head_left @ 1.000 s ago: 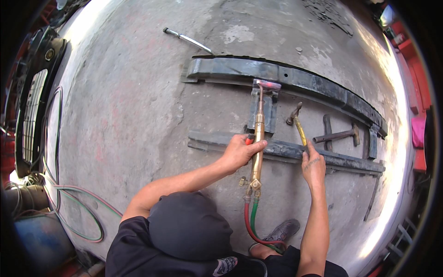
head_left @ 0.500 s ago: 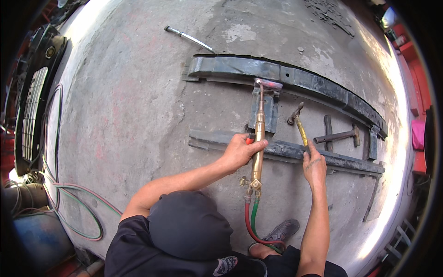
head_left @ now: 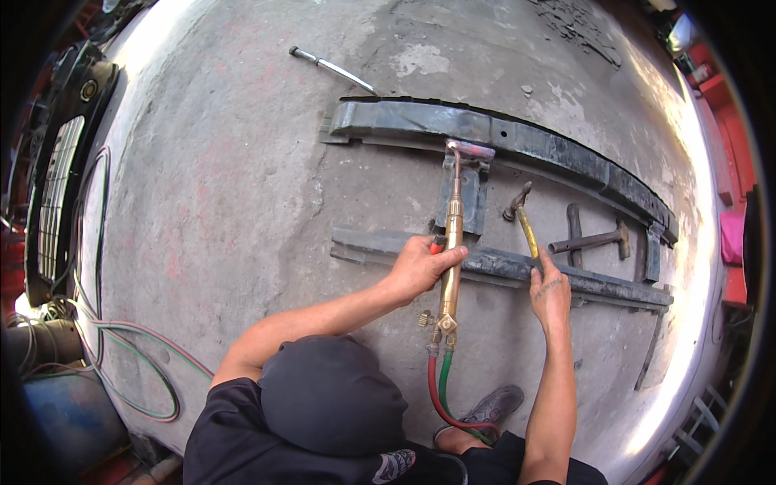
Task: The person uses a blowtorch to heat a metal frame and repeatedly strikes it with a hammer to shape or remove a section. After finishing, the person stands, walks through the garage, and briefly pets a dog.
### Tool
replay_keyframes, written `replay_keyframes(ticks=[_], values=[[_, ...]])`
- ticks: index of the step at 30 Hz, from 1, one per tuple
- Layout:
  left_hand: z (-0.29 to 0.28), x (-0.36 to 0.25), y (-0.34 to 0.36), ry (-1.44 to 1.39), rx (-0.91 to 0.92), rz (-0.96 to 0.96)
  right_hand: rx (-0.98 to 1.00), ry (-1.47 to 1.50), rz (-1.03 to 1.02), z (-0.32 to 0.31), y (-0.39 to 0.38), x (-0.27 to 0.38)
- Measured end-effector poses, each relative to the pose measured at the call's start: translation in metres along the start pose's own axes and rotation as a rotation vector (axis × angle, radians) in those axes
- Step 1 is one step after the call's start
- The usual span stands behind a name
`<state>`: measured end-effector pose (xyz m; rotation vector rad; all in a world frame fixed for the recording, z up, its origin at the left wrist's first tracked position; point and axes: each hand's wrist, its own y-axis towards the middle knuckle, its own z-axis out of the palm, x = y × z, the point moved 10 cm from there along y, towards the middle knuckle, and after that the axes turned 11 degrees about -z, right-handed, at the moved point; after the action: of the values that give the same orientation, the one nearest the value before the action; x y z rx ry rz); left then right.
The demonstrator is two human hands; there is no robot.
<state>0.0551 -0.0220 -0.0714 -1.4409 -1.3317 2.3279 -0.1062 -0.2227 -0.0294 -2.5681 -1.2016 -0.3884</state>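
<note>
My left hand (head_left: 423,265) is wrapped round the brass body of a gas torch (head_left: 449,299), thumb across it. A small red and black object (head_left: 437,244) shows at the same fingers; its kind is unclear. The torch's bent tip meets a bracket (head_left: 469,194) where it joins a long curved grey metal beam (head_left: 436,120). The metal there glows pinkish red. My right hand (head_left: 551,291) grips the yellow handle of a hammer (head_left: 527,226), its head resting low beside the bracket. Beneath both hands a straight dark metal bar (head_left: 517,267) lies crosswise.
A second hammer (head_left: 596,237) lies across a short dark bar (head_left: 575,230) at the right. Beyond the beam is a chrome rod-like tool (head_left: 335,69). Red and green hoses (head_left: 438,384) trail from the torch, with more coils (head_left: 129,327) at the left beside a black bumper (head_left: 61,186).
</note>
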Motion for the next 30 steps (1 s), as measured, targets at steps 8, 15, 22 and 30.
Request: replay_keyframes(ticks=[8, 15, 22, 30], values=[[-0.0024, 0.0004, -0.0006, -0.007, -0.025, 0.002, 0.059, 0.056, 0.088, 0.0015, -0.0011, -0.0002], [-0.0039, 0.0033, 0.0032, 0.002, -0.011, -0.011, 0.059, 0.064, 0.082, 0.0013, -0.0008, -0.0003], [-0.0032, 0.003, 0.0023, -0.003, -0.025, -0.003, 0.07, 0.066, 0.099, -0.0005, -0.0009, 0.0005], [-0.0082, 0.0044, -0.0008, -0.024, -0.004, -0.029, 0.045, 0.06, 0.068, 0.0008, 0.0001, 0.0059]])
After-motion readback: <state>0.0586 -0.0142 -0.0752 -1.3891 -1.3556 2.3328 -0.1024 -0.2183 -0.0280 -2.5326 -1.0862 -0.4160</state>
